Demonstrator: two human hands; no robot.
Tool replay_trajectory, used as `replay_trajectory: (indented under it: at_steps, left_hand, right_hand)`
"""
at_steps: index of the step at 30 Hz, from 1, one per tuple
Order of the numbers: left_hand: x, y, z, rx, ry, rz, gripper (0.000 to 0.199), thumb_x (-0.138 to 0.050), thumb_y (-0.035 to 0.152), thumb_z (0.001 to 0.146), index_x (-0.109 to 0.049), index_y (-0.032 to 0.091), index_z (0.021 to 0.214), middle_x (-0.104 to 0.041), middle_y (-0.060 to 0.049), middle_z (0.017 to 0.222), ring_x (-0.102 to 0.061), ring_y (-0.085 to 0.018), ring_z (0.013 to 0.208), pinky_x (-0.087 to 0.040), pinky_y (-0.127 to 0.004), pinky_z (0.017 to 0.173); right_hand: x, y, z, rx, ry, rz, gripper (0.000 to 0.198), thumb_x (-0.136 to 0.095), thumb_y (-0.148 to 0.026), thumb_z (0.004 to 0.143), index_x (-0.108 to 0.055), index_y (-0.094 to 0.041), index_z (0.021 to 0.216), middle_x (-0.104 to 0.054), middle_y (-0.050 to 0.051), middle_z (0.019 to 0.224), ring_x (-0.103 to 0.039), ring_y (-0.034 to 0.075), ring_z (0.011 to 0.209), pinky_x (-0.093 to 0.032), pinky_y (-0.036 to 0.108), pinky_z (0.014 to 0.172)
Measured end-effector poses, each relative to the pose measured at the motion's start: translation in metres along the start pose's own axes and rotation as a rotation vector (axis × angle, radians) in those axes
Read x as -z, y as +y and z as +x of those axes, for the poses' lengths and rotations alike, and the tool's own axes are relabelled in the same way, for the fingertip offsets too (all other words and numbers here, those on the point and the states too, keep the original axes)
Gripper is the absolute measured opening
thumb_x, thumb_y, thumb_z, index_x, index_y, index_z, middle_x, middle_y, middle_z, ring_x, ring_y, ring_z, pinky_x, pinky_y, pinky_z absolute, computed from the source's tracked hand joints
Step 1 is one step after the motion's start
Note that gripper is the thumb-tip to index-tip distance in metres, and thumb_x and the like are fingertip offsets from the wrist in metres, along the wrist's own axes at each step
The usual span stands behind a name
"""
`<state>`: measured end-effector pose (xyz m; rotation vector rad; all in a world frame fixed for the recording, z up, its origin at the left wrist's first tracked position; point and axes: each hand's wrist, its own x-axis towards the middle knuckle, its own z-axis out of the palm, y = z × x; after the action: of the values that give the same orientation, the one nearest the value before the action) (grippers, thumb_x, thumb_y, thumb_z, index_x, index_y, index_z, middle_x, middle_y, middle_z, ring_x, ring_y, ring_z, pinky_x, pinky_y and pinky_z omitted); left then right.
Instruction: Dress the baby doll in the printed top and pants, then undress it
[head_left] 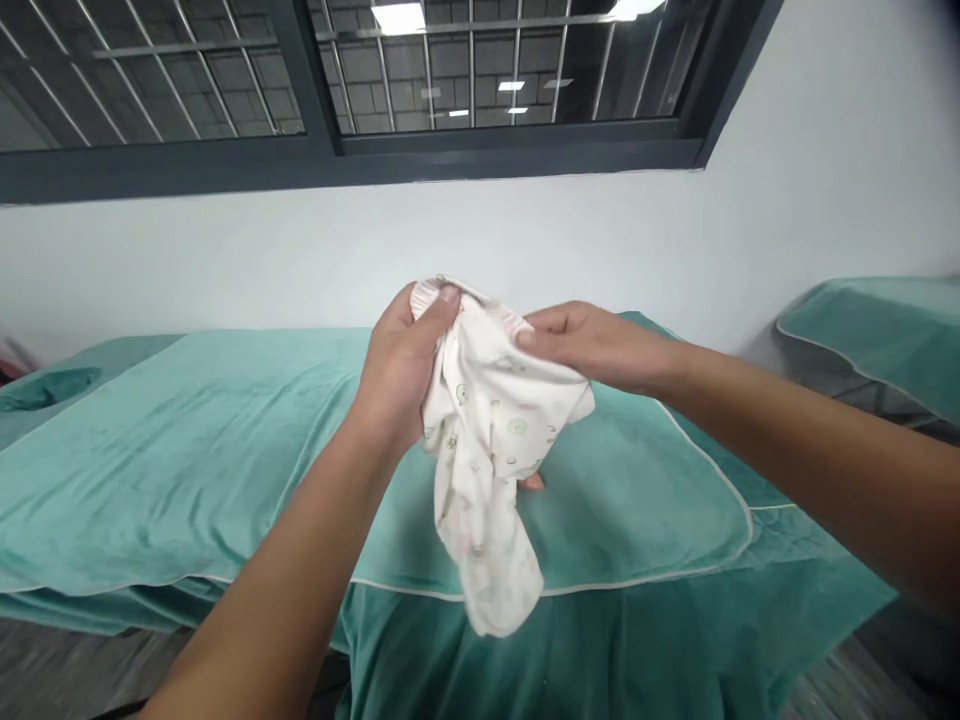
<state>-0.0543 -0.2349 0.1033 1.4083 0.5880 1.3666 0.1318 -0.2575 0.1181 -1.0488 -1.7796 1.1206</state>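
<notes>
A small pair of white baby pants [480,450] hangs in the air before me, printed with little faint figures. Its gathered waistband is at the top, and one leg dangles down with a rounded, closed-looking end. My left hand [401,370] grips the waistband at the left, thumb on the near side. At the right, my right hand [589,345] pinches the same band between thumb and fingers. Below and behind the cloth peeks a small skin-coloured piece [532,482]; the pants hide the rest of it, so I cannot tell what it is.
A bed with a light green cover [225,430] edged in white stretches across under my hands. Darker green cloth [570,650] drapes down its front. Another green-covered surface [885,325] stands at the right. Behind are a white wall [225,260] and a dark-framed window [510,150] with bars.
</notes>
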Motion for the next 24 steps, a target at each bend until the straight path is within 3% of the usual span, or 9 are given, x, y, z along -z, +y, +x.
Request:
replay_trajectory:
  at_steps: [2, 5, 7, 9, 14, 16, 19, 24]
  left_hand:
    - [0.001, -0.005, -0.002, 0.076, -0.044, -0.017, 0.038, -0.071, 0.051, 0.079, -0.063, 0.018, 0.096, -0.068, -0.004, 0.082, -0.069, -0.023, 0.085, -0.057, -0.033, 0.072]
    - [0.004, -0.011, -0.01, 0.27, -0.222, 0.012, 0.048, -0.07, 0.06, 0.077, -0.066, 0.016, 0.095, -0.069, -0.008, 0.077, -0.07, -0.026, 0.075, -0.057, -0.036, 0.063]
    - [0.009, -0.012, -0.015, 0.404, -0.369, 0.055, 0.048, -0.076, 0.055, 0.073, -0.067, 0.015, 0.097, -0.069, -0.009, 0.076, -0.07, -0.028, 0.068, -0.055, -0.036, 0.056]
    - [0.014, -0.013, -0.015, 0.45, -0.423, 0.071, 0.045, -0.082, 0.045, 0.07, -0.067, 0.015, 0.101, -0.071, -0.009, 0.08, -0.071, -0.028, 0.068, -0.054, -0.034, 0.053]
    - [0.019, -0.019, -0.006, 0.287, -0.191, -0.089, 0.039, -0.077, 0.036, 0.076, -0.065, 0.017, 0.107, -0.072, -0.006, 0.09, -0.071, -0.024, 0.079, -0.057, -0.032, 0.066]
    - [0.016, -0.023, -0.005, 0.279, -0.154, -0.118, 0.039, -0.075, 0.037, 0.078, -0.064, 0.017, 0.109, -0.071, -0.006, 0.09, -0.071, -0.023, 0.081, -0.057, -0.032, 0.07]
    - [0.009, -0.027, -0.008, 0.316, -0.152, -0.092, 0.043, -0.072, 0.045, 0.08, -0.062, 0.016, 0.112, -0.071, -0.007, 0.091, -0.07, -0.023, 0.08, -0.056, -0.033, 0.071]
    - [0.001, -0.025, -0.012, 0.393, -0.362, 0.056, 0.051, -0.081, 0.035, 0.072, -0.061, 0.017, 0.115, -0.071, -0.009, 0.099, -0.067, -0.024, 0.089, -0.053, -0.035, 0.077]
  right_hand:
    - [-0.001, 0.003, -0.001, -0.021, -0.001, 0.045, 0.041, -0.074, -0.061, 0.074, -0.069, -0.02, 0.077, -0.068, 0.002, 0.073, -0.064, 0.018, 0.067, -0.05, 0.03, 0.059]
    - [-0.004, 0.004, 0.003, 0.083, 0.2, 0.141, 0.044, -0.07, -0.064, 0.077, -0.065, -0.021, 0.078, -0.066, 0.001, 0.071, -0.063, 0.017, 0.065, -0.05, 0.028, 0.059]
    - [-0.004, 0.006, 0.006, 0.122, 0.279, 0.166, 0.045, -0.066, -0.066, 0.079, -0.062, -0.022, 0.076, -0.064, 0.0, 0.069, -0.063, 0.016, 0.064, -0.05, 0.027, 0.058]
    - [-0.003, 0.008, 0.007, 0.108, 0.265, 0.172, 0.047, -0.063, -0.068, 0.081, -0.062, -0.021, 0.076, -0.065, 0.001, 0.069, -0.063, 0.017, 0.065, -0.05, 0.027, 0.058]
    - [-0.003, 0.018, 0.001, -0.055, -0.095, 0.102, 0.039, -0.07, -0.057, 0.08, -0.071, -0.021, 0.093, -0.072, 0.003, 0.086, -0.068, 0.019, 0.076, -0.053, 0.028, 0.063]
    - [-0.006, 0.021, 0.0, -0.096, -0.158, 0.079, 0.034, -0.074, -0.051, 0.078, -0.072, -0.021, 0.094, -0.073, 0.003, 0.087, -0.069, 0.02, 0.077, -0.054, 0.029, 0.065]
    - [-0.014, 0.025, 0.004, -0.07, -0.008, 0.173, 0.031, -0.073, -0.051, 0.079, -0.072, -0.022, 0.091, -0.074, 0.003, 0.085, -0.069, 0.02, 0.075, -0.054, 0.03, 0.063]
    - [-0.017, 0.033, 0.013, -0.013, 0.282, 0.313, 0.025, -0.072, -0.048, 0.081, -0.07, -0.023, 0.087, -0.073, 0.002, 0.084, -0.067, 0.019, 0.074, -0.053, 0.03, 0.065]
